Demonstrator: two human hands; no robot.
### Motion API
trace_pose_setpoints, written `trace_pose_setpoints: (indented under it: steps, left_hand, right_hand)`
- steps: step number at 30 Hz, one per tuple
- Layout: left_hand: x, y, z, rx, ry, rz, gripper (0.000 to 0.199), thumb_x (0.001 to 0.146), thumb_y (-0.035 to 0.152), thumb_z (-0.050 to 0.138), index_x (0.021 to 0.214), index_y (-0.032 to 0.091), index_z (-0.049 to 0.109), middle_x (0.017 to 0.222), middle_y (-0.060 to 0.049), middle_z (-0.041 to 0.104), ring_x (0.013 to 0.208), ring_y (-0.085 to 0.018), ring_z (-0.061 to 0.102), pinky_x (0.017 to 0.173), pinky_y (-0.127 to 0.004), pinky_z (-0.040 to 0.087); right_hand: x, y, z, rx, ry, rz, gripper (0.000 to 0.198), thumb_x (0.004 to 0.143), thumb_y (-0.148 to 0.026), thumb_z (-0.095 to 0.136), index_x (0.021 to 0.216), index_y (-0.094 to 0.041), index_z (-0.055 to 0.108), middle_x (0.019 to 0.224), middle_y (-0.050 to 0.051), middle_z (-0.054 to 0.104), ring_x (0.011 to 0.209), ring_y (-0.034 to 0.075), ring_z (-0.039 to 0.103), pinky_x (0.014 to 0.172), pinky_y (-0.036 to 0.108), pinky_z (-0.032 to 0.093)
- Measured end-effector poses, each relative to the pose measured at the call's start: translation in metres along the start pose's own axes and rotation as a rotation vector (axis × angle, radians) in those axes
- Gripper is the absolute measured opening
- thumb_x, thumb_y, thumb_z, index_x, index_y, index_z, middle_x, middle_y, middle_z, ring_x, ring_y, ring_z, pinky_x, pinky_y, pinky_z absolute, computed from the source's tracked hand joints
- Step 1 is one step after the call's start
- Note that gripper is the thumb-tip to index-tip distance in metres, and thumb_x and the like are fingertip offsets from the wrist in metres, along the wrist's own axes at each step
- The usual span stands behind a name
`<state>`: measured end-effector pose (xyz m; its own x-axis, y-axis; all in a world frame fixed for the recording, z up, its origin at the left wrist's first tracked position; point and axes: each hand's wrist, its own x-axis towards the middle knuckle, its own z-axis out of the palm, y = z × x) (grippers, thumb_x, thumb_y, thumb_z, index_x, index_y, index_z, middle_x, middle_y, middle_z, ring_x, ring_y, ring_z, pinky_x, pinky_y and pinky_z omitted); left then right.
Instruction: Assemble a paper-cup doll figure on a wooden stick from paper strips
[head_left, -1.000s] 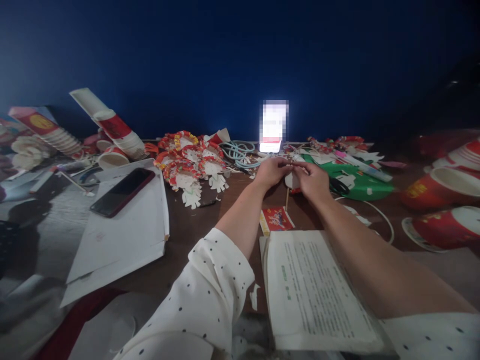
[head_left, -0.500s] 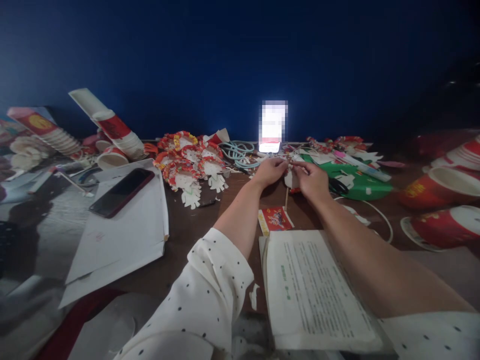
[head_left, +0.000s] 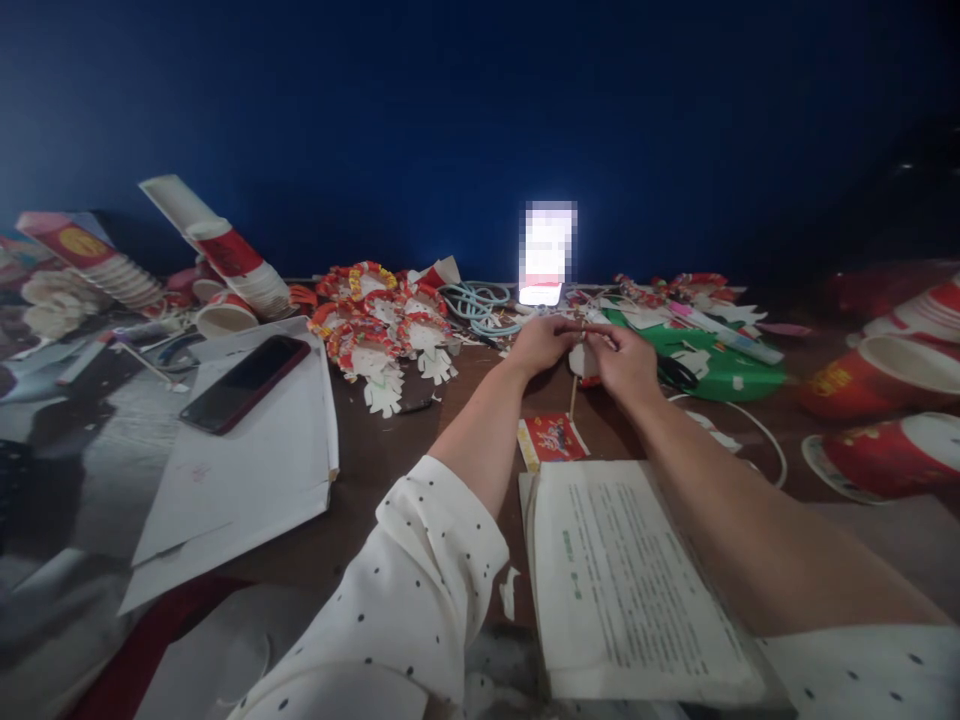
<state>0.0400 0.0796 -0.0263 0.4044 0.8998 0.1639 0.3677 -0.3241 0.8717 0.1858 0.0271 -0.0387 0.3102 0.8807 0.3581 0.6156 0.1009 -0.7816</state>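
My left hand (head_left: 540, 344) and my right hand (head_left: 624, 362) meet over the table below the lit phone. Their fingertips are pinched together on a small white paper piece (head_left: 580, 360) with a bit of red at its lower edge. A thin stick (head_left: 574, 398) shows just below this piece; whether the two are joined I cannot tell. Under the stick lies a red and yellow printed card (head_left: 553, 440). Nearer to me rests an open book (head_left: 630, 580) with printed text, between my forearms. The fingers partly hide the paper's top.
A glowing phone (head_left: 540, 290) stands against the dark blue wall. To the left are red-and-white paper cutouts (head_left: 382, 340), stacked paper cups (head_left: 240, 270) and a dark phone (head_left: 246, 385) on white sheets (head_left: 255, 480). Green paper (head_left: 720, 365), a marker (head_left: 727, 335) and red cups (head_left: 877, 380) lie right.
The fingertips of both hands have shifted slightly and now meet in a straighter line above the paper piece. The forearms and the things on the table stay in place.
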Motion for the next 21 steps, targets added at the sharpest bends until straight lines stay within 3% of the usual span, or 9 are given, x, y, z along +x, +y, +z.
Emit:
trace_pose_setpoints:
  steps: [9, 21]
  left_hand:
    - [-0.001, -0.003, 0.001, 0.211, 0.012, 0.135, 0.027, 0.088, 0.024, 0.063, 0.110, 0.022, 0.078, 0.111, -0.007, 0.076, 0.102, -0.021, 0.068, 0.096, -0.033, 0.050]
    - [-0.009, 0.009, 0.001, 0.464, 0.029, 0.194, 0.033, 0.095, 0.026, 0.053, 0.122, 0.020, 0.072, 0.119, -0.009, 0.072, 0.110, -0.021, 0.065, 0.099, -0.034, 0.050]
  right_hand:
    - [0.001, 0.001, 0.001, -0.005, 0.004, 0.041, 0.034, 0.082, -0.036, 0.061, 0.104, -0.017, 0.079, 0.095, 0.010, 0.078, 0.091, 0.028, 0.071, 0.084, 0.041, 0.054]
    - [0.003, 0.007, 0.003, 0.025, 0.012, 0.018, 0.032, 0.083, -0.035, 0.061, 0.103, -0.017, 0.079, 0.096, 0.010, 0.078, 0.092, 0.029, 0.071, 0.087, 0.042, 0.053]
